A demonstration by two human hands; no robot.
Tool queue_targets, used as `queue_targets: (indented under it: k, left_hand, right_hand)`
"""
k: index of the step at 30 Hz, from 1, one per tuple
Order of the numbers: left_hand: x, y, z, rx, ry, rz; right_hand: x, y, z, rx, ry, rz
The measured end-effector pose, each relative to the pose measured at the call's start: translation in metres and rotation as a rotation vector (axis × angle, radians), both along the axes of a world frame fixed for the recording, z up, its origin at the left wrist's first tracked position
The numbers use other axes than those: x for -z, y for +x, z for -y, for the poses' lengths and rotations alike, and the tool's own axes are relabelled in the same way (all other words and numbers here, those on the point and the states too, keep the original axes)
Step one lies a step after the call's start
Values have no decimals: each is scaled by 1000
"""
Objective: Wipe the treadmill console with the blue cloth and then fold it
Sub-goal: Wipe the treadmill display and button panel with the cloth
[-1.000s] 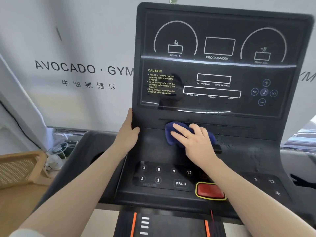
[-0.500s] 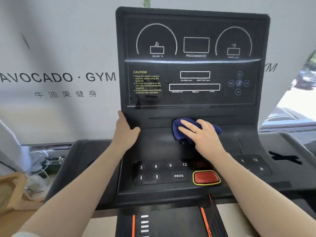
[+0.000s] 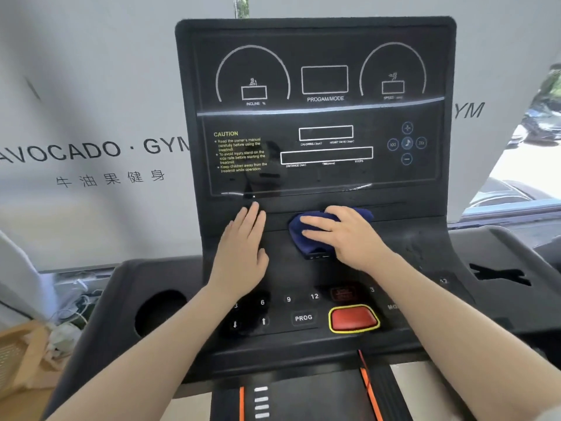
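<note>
The black treadmill console point(image 3: 321, 171) fills the middle of the head view, with a glossy display panel above and buttons below. A bunched blue cloth point(image 3: 303, 235) lies on the ledge under the display. My right hand point(image 3: 343, 235) presses down flat on the cloth and covers most of it. My left hand point(image 3: 243, 250) rests flat on the console just left of the cloth, fingers together and pointing up, holding nothing.
A red stop button point(image 3: 353, 319) with a yellow rim and a PROG button point(image 3: 303, 317) sit below the hands. A round cup holder point(image 3: 161, 311) is at the left. A wicker basket point(image 3: 18, 360) and cables lie on the floor at left.
My left hand has left the console's left edge and now lies flat on its face beside the cloth. My right hand stays pressed on the cloth, which sits slightly farther right along the ledge.
</note>
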State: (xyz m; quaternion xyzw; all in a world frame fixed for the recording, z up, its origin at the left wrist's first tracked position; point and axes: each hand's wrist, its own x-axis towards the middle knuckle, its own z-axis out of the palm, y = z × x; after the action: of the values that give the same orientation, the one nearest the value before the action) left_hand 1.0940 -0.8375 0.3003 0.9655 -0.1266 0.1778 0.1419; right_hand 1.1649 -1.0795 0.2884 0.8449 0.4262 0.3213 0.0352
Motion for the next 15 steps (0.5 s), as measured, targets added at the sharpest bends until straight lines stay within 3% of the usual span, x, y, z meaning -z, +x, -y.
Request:
queue_targets:
  k: [5, 15]
  left_hand:
    - [8, 6, 27, -22, 123, 30]
    - [8, 5, 44, -154, 149, 68]
  right_hand:
    - [6, -4, 66, 111, 165, -87]
    - [1, -4, -8, -133, 21, -132]
